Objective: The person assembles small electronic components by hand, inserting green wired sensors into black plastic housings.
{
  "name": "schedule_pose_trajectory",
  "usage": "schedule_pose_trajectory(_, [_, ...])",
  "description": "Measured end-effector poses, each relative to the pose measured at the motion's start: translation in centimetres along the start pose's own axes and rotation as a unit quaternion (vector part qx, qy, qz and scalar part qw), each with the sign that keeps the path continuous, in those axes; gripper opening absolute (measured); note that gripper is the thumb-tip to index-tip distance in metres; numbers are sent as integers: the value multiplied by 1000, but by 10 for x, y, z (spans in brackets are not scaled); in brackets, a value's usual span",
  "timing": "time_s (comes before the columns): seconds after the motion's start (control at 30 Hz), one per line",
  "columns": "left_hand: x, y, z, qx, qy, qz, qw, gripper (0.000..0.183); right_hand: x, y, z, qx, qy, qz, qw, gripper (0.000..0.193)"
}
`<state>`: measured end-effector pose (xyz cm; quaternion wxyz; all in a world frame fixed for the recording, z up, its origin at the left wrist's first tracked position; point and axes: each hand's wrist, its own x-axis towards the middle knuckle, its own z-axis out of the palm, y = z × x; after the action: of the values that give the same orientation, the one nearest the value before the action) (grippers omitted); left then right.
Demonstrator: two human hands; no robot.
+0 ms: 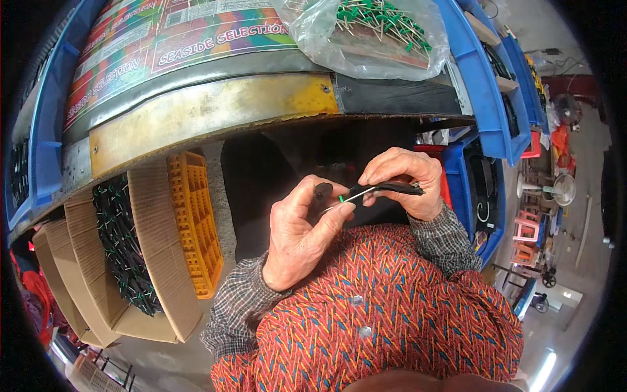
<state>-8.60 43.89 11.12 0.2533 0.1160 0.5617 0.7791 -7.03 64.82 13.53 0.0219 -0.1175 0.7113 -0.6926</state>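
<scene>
Both hands meet in front of my chest, just off the bench edge. My left hand (302, 230) pinches a thin metal pin with a green collar (341, 198) between thumb and fingers. My right hand (410, 178) is closed on a slim black plastic part (400, 188), whose tip sticks out beyond the fingers. The pin slants across to the black part, and the fingers hide where they meet. A black rounded end (323, 191) shows beside my left fingers; whether it belongs to the same part, I cannot tell.
On the metal-edged bench (215, 121) lies a clear plastic bag (304, 40) of green-topped metal pins (382, 23). Below left stand a cardboard box (171, 255) of black parts with green bits (124, 242) and a yellow crate (196, 222). Blue bins (486, 85) flank the bench.
</scene>
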Motion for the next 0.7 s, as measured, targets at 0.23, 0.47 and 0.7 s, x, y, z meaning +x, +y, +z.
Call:
schedule_pose_trajectory(0.23, [1,-3,-3,72,6,59,996,15,0,1,-2,-44,-4,9,999,10])
schedule_pose_trajectory(0.47, [1,-4,-4,159,22,96,982,16,2,3,-4,-100,-19,-14,995,10])
schedule_pose_trajectory(0.7, [0,-7,-3,268,42,218,937,23,0,2,-1,-90,-26,51,994,7])
